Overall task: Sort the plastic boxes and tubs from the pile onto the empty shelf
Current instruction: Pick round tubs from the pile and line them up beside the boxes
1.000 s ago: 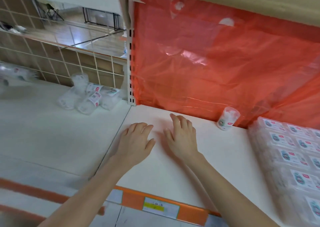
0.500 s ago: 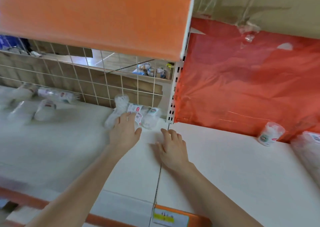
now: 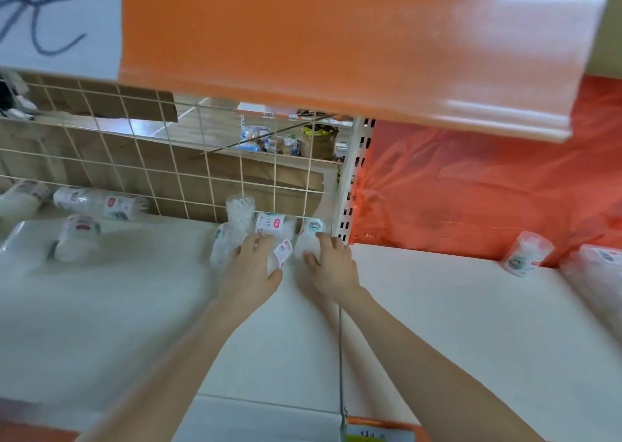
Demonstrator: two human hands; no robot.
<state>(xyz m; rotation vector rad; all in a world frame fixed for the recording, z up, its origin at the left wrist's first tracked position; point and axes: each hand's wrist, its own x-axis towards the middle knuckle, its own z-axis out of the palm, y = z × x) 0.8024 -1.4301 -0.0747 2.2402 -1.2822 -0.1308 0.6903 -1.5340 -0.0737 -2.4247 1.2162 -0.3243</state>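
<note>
A pile of clear plastic tubs (image 3: 269,227) with white labels lies against the wire grid at the back of the left shelf (image 3: 101,307). My left hand (image 3: 250,268) lies over the pile's left side, fingers and thumb curled round a labelled tub (image 3: 282,254). My right hand (image 3: 333,266) grips the rightmost tub (image 3: 308,236) between thumb and fingers. One tub (image 3: 526,253) stands upright at the back of the right shelf (image 3: 471,323), next to film-wrapped packs (image 3: 599,263).
More loose tubs (image 3: 79,238) lie further left by the wire grid (image 3: 168,172). An orange price strip (image 3: 336,47) of the shelf above hangs low overhead. A slotted upright (image 3: 353,179) divides the bays; an orange plastic sheet (image 3: 488,189) backs the right bay.
Both hands moved from the right shelf leftward and back to the pile and have closed on tubs. The view swung left and up, bringing the upper shelf's strip into sight.
</note>
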